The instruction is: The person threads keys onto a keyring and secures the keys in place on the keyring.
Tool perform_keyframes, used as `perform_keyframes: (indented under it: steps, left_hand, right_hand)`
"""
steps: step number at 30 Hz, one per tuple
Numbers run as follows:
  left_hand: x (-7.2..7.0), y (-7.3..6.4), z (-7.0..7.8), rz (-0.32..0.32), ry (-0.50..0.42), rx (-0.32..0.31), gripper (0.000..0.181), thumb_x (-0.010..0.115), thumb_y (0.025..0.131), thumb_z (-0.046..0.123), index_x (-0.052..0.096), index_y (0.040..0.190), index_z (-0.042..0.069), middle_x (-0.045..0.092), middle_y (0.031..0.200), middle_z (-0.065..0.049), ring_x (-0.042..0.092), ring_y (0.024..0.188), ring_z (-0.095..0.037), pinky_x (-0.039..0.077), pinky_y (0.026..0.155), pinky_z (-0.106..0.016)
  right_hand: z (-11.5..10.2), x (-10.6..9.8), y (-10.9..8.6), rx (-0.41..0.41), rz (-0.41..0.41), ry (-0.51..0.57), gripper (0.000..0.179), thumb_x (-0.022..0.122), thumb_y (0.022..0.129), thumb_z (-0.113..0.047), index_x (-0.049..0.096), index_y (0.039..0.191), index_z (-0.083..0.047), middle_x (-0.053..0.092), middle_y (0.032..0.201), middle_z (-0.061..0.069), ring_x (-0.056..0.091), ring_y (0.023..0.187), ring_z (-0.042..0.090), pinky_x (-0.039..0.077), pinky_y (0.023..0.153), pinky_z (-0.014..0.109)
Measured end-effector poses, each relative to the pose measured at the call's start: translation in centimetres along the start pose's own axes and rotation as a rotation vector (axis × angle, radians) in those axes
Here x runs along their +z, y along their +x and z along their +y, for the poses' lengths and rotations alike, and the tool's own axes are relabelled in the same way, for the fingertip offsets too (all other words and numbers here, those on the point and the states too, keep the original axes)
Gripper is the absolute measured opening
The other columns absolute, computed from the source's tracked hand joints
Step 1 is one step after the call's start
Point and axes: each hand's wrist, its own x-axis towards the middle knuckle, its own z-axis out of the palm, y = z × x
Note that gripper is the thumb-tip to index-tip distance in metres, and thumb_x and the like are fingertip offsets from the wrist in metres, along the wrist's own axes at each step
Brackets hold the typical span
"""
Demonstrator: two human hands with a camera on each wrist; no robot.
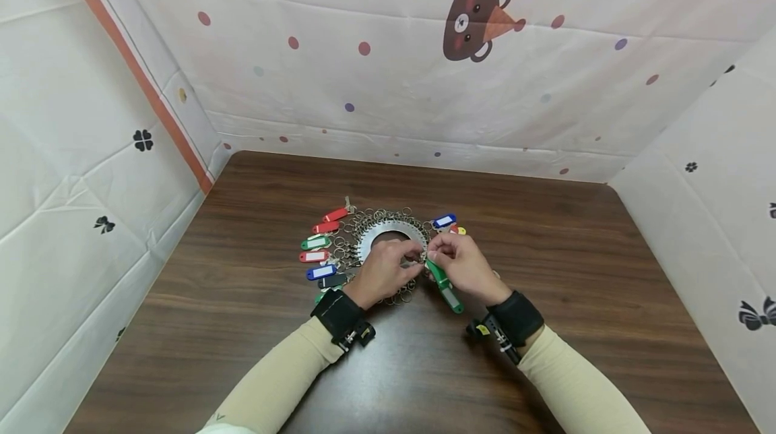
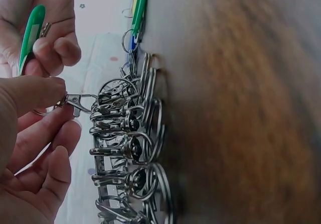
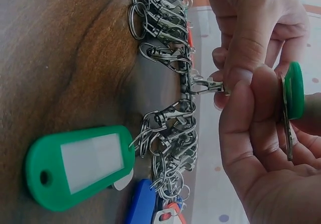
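Observation:
A flat silver metal ring (image 1: 366, 237), its rim crowded with small snap clasps and split rings, lies on the table. My left hand (image 1: 384, 269) is at its right side, pinching one snap clasp (image 2: 77, 102) between thumb and finger, the clasp's hook end at the ring's edge. Close beside it, my right hand (image 1: 465, 267) holds a green key tag (image 3: 296, 91) with a metal key (image 3: 288, 128) along it. The right fingertips meet the left ones near the clasp. Just below the right hand, another green tag (image 3: 45, 179) with a white label hangs from the ring.
Red, green, blue and black key tags, among them a red tag (image 1: 314, 256) and a blue tag (image 1: 321, 271), fan out left of the ring. Another blue tag (image 1: 444, 220) lies at its upper right. Printed cloth walls (image 1: 388, 83) enclose the brown wooden table (image 1: 254, 366).

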Motion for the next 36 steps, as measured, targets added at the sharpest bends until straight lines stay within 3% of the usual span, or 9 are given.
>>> perform_keyframes:
  steps: [7,18,27,36]
  left_hand:
    - [-0.25,-0.06,0.08,-0.021,0.034,0.008,0.022,0.081,0.090,0.018,0.079,0.108,0.007,0.080,0.092,-0.004,0.074,0.083,-0.014,0.060,0.076,-0.029]
    - [-0.22,0.06,0.21,-0.020,-0.005,-0.011,0.022,0.083,0.087,0.014,0.072,0.106,0.008,0.080,0.096,-0.006,0.077,0.087,-0.016,0.061,0.077,-0.028]
    - [-0.16,-0.02,0.02,-0.010,-0.009,0.017,0.020,0.083,0.088,0.014,0.075,0.105,0.007,0.080,0.094,-0.006,0.076,0.085,-0.015,0.061,0.077,-0.027]
    - [-0.15,0.02,0.01,-0.038,0.024,0.012,0.022,0.080,0.090,0.017,0.077,0.109,0.007,0.080,0.096,-0.005,0.075,0.086,-0.016,0.060,0.078,-0.029]
  right_hand:
    - [-0.03,0.00,-0.01,-0.010,0.005,-0.044,0.013,0.055,0.105,-0.002,0.067,0.099,0.001,0.070,0.083,0.013,0.067,0.070,0.017,0.055,0.064,0.025]
    - [-0.12,0.04,0.03,0.003,0.004,0.000,0.013,0.055,0.105,-0.002,0.065,0.099,0.003,0.070,0.085,0.024,0.070,0.071,0.022,0.056,0.061,0.025]
    - [-0.06,-0.06,0.09,0.006,0.009,-0.014,0.013,0.055,0.105,-0.002,0.066,0.099,0.002,0.069,0.083,0.014,0.068,0.070,0.018,0.056,0.061,0.025]
    - [0.23,-0.06,0.11,-0.011,0.017,-0.036,0.012,0.056,0.104,-0.001,0.066,0.099,0.003,0.069,0.084,0.015,0.065,0.070,0.014,0.054,0.062,0.024]
